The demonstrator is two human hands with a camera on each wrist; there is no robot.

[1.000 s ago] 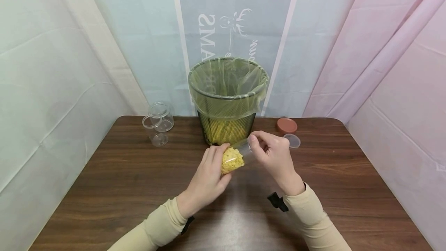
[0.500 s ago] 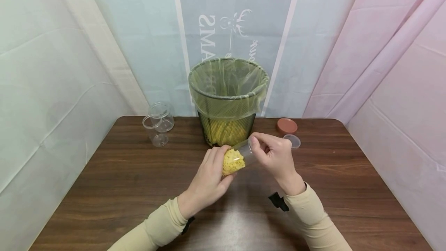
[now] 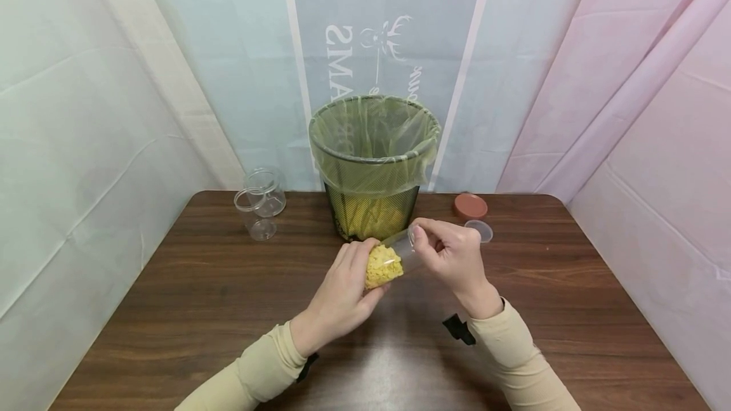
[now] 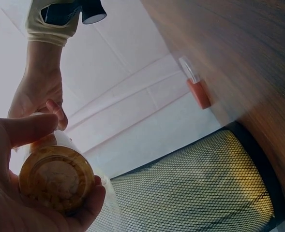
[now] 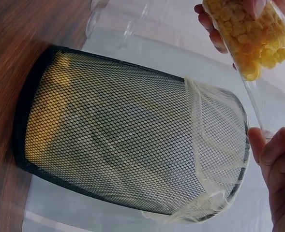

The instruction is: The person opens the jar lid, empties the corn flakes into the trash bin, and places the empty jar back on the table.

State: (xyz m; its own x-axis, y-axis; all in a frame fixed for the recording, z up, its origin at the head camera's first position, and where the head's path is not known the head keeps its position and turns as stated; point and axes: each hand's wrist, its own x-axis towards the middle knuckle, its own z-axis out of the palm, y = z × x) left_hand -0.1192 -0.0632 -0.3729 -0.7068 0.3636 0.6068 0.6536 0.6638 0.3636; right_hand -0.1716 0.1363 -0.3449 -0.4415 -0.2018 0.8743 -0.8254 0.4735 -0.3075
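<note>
A clear plastic jar (image 3: 407, 247) lies tilted between both hands above the table, its mouth toward the right. Yellow flakes (image 3: 382, 267) are packed at its base end; the mouth end holds none. My left hand (image 3: 338, 293) grips the jar round its base, which faces the left wrist view as a round disc (image 4: 56, 179). At the rim, my right hand (image 3: 455, 260) pinches the jar's edge between thumb and curled fingers (image 5: 274, 145). The flakes look like corn flakes in the right wrist view (image 5: 248, 36).
Behind the hands stands a black mesh bin (image 3: 374, 192) with a translucent yellowish liner (image 3: 371, 173) and yellow stuff low inside. Two clear jars (image 3: 263, 214) stand back left. A red lid (image 3: 471, 206) and a clear lid (image 3: 480, 231) lie back right on the wooden table (image 3: 200, 309).
Both hands and the jar have shifted very slightly right and toward the person. Each hand keeps its hold, and the flakes stay at the base end.
</note>
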